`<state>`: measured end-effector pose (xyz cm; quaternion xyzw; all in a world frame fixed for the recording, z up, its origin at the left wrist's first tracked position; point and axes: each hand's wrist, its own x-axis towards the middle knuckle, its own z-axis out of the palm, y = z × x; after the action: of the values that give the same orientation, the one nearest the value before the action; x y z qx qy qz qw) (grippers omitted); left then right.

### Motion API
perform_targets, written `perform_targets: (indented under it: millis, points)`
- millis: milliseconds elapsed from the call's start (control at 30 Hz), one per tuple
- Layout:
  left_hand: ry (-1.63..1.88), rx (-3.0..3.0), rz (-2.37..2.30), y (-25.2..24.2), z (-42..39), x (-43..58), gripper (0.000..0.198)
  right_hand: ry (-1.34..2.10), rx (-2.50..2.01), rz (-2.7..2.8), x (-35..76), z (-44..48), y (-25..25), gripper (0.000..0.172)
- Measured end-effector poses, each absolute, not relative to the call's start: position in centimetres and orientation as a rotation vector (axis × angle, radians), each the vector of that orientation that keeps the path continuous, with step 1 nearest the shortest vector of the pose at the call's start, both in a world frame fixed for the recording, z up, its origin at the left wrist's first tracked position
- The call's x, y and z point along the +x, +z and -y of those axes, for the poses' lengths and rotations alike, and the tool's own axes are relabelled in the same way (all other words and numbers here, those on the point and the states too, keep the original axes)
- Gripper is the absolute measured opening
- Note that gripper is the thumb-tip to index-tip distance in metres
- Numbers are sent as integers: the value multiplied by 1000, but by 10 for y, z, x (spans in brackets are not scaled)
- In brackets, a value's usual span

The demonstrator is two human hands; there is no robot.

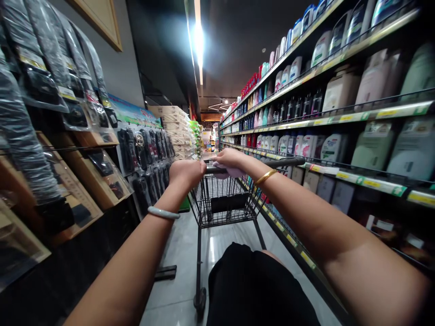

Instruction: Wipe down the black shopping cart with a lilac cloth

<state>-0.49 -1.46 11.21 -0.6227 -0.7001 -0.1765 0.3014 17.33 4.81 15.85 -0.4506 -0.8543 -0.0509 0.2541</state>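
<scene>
My left hand (187, 173) is closed in a fist around the left end of the dark handle (288, 162) of a shopping cart (224, 194). My right hand (231, 156) lies at the middle of that handle, close beside my left hand. A light purple cloth (234, 172) is bunched under its fingers, against the handle, and hangs a little below it. Under the handle shows the cart's black wire basket, with a dark panel on its near side. I cannot make out what is inside the basket.
Shelves of shampoo and lotion bottles (335, 147) line the right, near the cart. On the left hang plastic-wrapped belts (149, 147) above boxed goods (112, 174). Stacked pale packages (175, 129) stand farther along on the left. Grey tiled floor (180, 299) runs beneath the cart.
</scene>
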Motion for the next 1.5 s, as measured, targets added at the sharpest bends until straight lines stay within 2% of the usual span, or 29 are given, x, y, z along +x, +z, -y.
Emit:
perform_targets:
  millis: [67,200,267,467,567,667,733,800,933,1100,1233,1367,1500]
  points:
    - [-474,-1628,1864,111,23,-4,73,-215,-1145,2302,177,-37,146,43]
    - [-470,-1609,1859,111,37,-1,75,-616,-854,2137,188,-16,111,53]
    - [-461,-1602,1861,110,42,0,75,-681,-807,2089,192,-11,102,54]
    - [-415,-1585,1882,112,54,1,81,-281,-1151,2277,177,-22,140,43]
    - [-396,-1584,1890,114,62,-2,79,-186,-1159,2383,174,-23,154,40]
    - [-398,-1569,1894,114,69,-3,78,-296,-980,2363,187,-11,139,45]
    - [-406,-1559,1889,113,72,-1,78,-538,-775,2230,200,-1,124,49]
    - [-414,-1554,1883,113,74,2,79,-600,-794,2150,208,4,116,50]
    - [-416,-1541,1880,112,73,3,79,-453,-1104,2155,190,9,123,43]
    - [-397,-1538,1851,109,73,-2,78,-614,-817,2102,153,25,113,42]
    - [-395,-1533,1843,108,76,-3,80,-571,-726,2170,177,26,108,47]
    - [-402,-1503,1880,108,79,-1,81,-329,-1098,2199,212,-1,131,46]
    - [-395,-1464,1903,109,81,-1,81,-299,-1239,2293,204,-26,151,32]
